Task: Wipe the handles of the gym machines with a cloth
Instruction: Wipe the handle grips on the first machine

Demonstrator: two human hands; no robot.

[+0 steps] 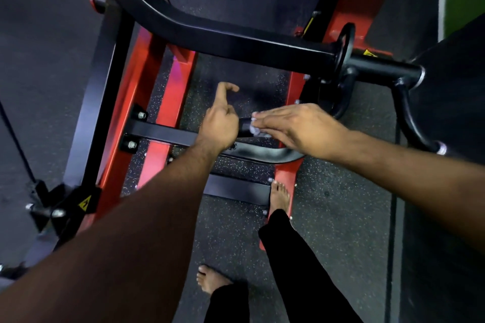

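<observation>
White cloth (256, 127) shows only as a small bunch under the fingers of the right hand (296, 127), which lies flat and pressed over it, holding it against a short black handle (245, 127). That handle sticks out between the two hands, and the cloth sits at its right end. The left hand (220, 123) is just to the left of the handle, loosely open with the forefinger and thumb curled upward; whether its palm touches the handle cannot be told. Below the hands a curved black bar (265, 152) runs across, and above them a thick black arm (236, 42) of the machine sweeps to a weight peg at the right. The frame (157, 102) is red with black cross pieces. Dark speckled rubber floor (341, 204) lies underneath, with two bare feet on it and a green strip at the far right edge.
</observation>
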